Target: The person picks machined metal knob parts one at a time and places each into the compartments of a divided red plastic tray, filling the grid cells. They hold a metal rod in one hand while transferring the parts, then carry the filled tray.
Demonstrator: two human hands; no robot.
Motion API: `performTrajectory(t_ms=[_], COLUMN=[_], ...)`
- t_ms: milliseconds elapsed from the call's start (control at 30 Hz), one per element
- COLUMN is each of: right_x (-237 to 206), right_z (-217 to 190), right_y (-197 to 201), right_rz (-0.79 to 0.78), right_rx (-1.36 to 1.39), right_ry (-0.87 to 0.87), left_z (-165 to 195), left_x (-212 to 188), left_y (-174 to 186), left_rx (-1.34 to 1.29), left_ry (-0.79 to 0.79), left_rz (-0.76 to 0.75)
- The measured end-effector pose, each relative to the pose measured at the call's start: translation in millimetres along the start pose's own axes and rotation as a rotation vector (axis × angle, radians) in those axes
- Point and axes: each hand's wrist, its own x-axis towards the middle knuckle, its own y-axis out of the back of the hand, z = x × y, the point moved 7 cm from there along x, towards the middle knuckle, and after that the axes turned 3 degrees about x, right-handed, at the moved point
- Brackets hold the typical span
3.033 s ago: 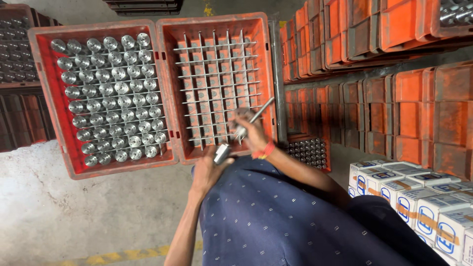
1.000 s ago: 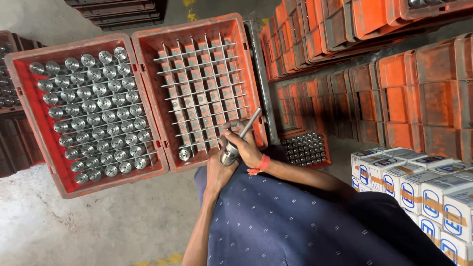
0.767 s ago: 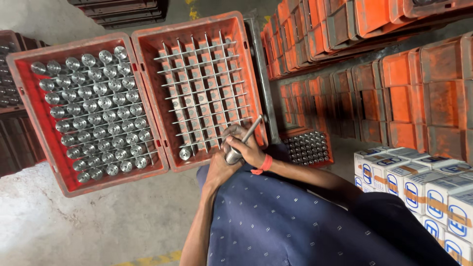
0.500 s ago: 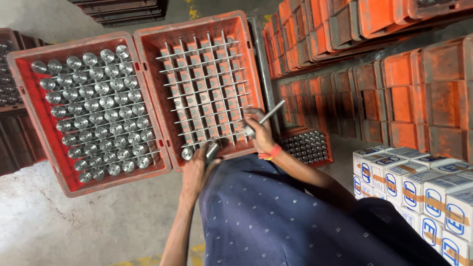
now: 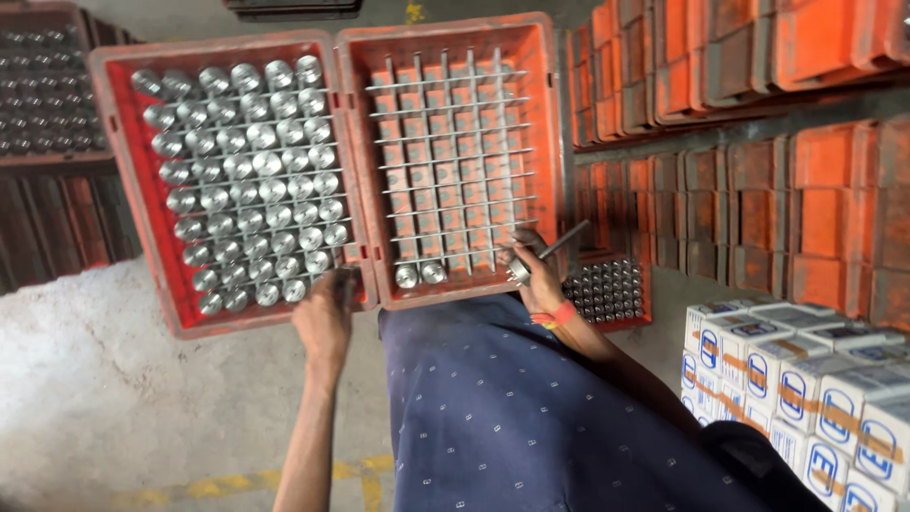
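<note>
Right hand (image 5: pixel 538 275), at five o'clock of the gridded crate (image 5: pixel 453 156), fingers closed on a metal cylinder (image 5: pixel 518 272) and thin rod (image 5: pixel 563 240), ready for slotting beside two seated cylinders (image 5: pixel 420 274). Left hand (image 5: pixel 324 318), fingers curled, reaches the full crate (image 5: pixel 227 180) at its six o'clock edge; its grasp cannot be told.

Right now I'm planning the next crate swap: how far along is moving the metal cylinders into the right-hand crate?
Barely started: the right crate holds two cylinders in its near row. The right hand holds another, plus a rod; the left hand reaches the full left crate. Nearly every slot remains.
</note>
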Motion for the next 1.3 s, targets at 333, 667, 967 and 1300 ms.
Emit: performTrajectory(t_ms=[333, 667, 967, 1300], right_x=[2, -4, -8, -18], right_z=[16, -1, -17, -73], right_y=[-30, 3, -42, -33], right_rz=[-0.121, -0.15, -0.171, -0.261], right_rx=[-0.098, -0.136, -0.046, -0.148], right_ry=[-0.021, -0.016, -0.101, 0.031], left_z=[-34, -20, 123, 222], left_x=[48, -17, -26, -60], left_y=[-4, 82, -109, -154], left_rx=[0.255, -1.073, -0.786, -0.399], left_ry=[0.114, -0.093, 0.107, -0.02], left_rz=[0.113, 0.288, -0.039, -0.279])
